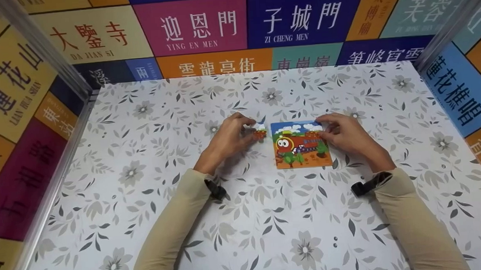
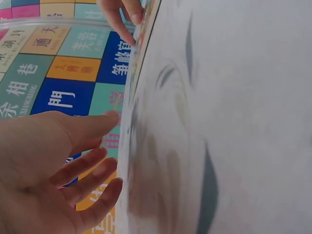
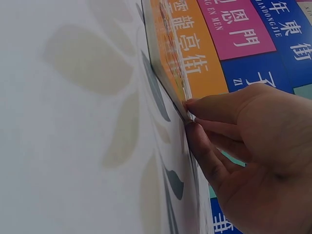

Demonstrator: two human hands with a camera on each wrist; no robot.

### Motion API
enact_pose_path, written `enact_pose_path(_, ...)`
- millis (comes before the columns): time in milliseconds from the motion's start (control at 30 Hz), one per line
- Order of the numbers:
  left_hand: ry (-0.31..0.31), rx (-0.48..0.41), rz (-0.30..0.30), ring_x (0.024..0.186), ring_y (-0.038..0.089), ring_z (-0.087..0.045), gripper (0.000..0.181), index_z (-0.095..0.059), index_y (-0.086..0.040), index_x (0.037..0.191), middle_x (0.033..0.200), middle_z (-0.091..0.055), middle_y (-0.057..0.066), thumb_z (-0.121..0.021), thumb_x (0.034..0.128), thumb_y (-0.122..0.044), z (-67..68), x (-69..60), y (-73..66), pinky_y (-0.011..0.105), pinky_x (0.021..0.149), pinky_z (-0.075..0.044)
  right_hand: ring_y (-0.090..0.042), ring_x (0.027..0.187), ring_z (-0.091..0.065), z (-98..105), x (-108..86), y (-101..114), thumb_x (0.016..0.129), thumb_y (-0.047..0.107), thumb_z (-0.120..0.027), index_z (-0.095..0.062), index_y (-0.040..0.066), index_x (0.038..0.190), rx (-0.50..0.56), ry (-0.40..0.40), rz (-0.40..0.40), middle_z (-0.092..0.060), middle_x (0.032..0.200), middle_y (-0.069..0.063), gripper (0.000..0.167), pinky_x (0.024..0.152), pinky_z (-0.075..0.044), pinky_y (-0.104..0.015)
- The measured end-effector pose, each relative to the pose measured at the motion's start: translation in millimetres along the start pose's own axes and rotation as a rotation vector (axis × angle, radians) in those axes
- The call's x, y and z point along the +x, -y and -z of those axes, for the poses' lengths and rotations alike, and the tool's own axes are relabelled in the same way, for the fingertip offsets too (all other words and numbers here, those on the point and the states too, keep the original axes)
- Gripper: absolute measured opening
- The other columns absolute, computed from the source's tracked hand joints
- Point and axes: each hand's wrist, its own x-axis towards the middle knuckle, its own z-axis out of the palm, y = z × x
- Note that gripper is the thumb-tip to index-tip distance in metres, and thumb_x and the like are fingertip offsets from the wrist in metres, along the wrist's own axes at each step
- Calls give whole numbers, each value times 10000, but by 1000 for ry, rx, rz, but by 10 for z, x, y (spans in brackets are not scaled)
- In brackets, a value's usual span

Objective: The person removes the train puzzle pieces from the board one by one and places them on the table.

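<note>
A square picture puzzle (image 1: 301,146) with a cartoon train lies on the table, its picture facing up. My right hand (image 1: 344,132) holds it by its far right edge; in the right wrist view, thumb and forefinger pinch the corner of the thin puzzle (image 3: 168,58). To the left of the puzzle, my left hand (image 1: 236,135) is low over the table. Just at its fingertips is a small colourful piece (image 1: 260,130), blue, white, green and red. The left wrist view shows the left hand (image 2: 63,165) with thumb and fingers apart and no piece visible between them.
A white cloth with grey flowers and leaves covers the table (image 1: 230,244). Panels with large printed characters (image 1: 200,24) stand along the back and both sides. Dark straps with camera mounts (image 1: 216,190) sit at both wrists.
</note>
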Motion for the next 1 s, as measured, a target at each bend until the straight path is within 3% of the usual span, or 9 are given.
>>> enact_pose_path(200, 47, 22, 59, 1129, 300, -701, 409, -752, -18, 1328, 1260, -716, 155, -836, 957, -165, -47, 14, 32, 406, 985, -589, -340, 1111, -717, -24, 9, -6, 1043, 116, -718, -677, 96, 1460, 18, 3, -13, -712, 1269, -176, 419, 1003, -588, -494)
enact_pose_path(367, 59, 34, 61, 1138, 298, -696, 397, -749, -13, 1329, 1265, -720, 160, -821, 968, -162, -63, 17, 31, 407, 1002, -581, -399, 1228, -700, -25, 18, 10, 1049, 110, -710, -675, 105, 1466, 50, 11, -28, -685, 1383, -189, 419, 1085, -553, -589)
enact_pose_path(633, 76, 33, 72, 1173, 303, -665, 389, -743, -16, 1342, 1299, -680, 167, -794, 994, -181, -62, -5, 21, 422, 1018, -570, -425, 1247, -699, 3, 13, 20, 1041, 108, -721, -654, 58, 1474, 69, 15, -16, -667, 1363, -222, 442, 1078, -569, -562)
enact_pose_path(867, 85, 33, 96, 1169, 290, -641, 418, -732, -31, 1367, 1320, -659, 154, -798, 992, -204, -68, -2, 12, 426, 1021, -548, -354, 1175, -697, 36, -1, 15, 1026, 105, -742, -632, 19, 1491, 47, 19, -7, -631, 1307, -211, 486, 999, -596, -264)
enact_pose_path(1000, 87, 34, 94, 1162, 295, -635, 432, -724, -27, 1378, 1316, -652, 161, -798, 991, -206, -62, -2, 15, 430, 1022, -543, -323, 1142, -698, 29, 0, 14, 1028, 134, -746, -635, 46, 1499, 21, 19, -17, -645, 1264, -192, 491, 986, -592, -284)
